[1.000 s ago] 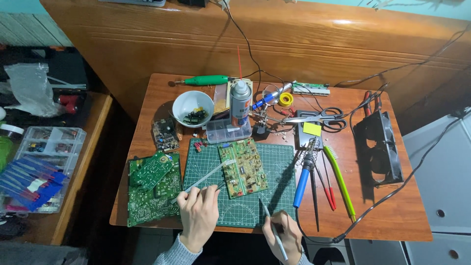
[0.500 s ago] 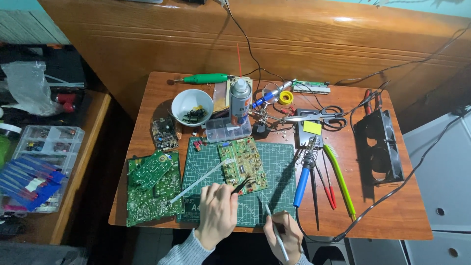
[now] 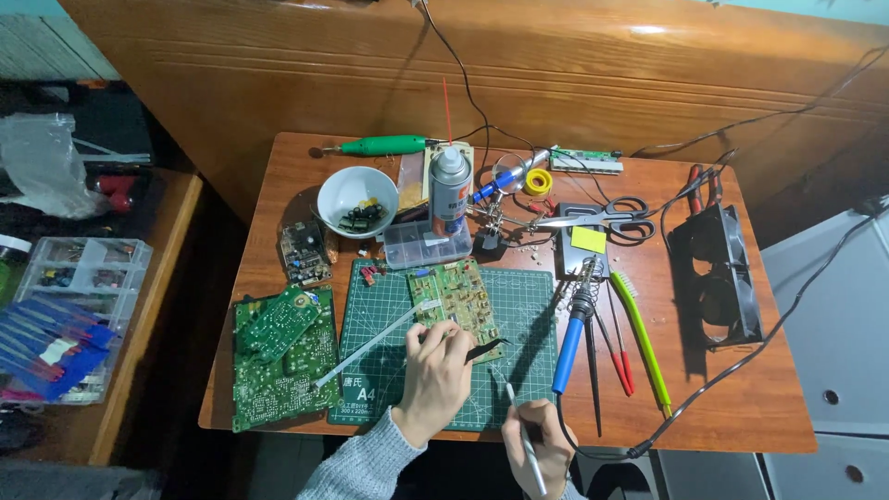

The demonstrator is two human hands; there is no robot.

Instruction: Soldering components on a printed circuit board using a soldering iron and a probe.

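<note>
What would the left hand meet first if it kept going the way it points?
Probably the tan circuit board on the cutting mat; the left hand with black tweezers points up-table at it. Depth is unclear.

Your circuit board (image 3: 456, 301) lies flat, slightly skewed, on the green cutting mat (image 3: 519, 356); its tan-green face is crowded with small components. The black tweezers (image 3: 482, 351) touch its near edge, and the slim silver tool (image 3: 524, 443) slants upward, clear of it.

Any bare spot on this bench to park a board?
Bare wood at the front right corner, between the green tool and table edge, below the fan. Right half of the cutting mat is open. Back row around the spray can is packed.
</note>
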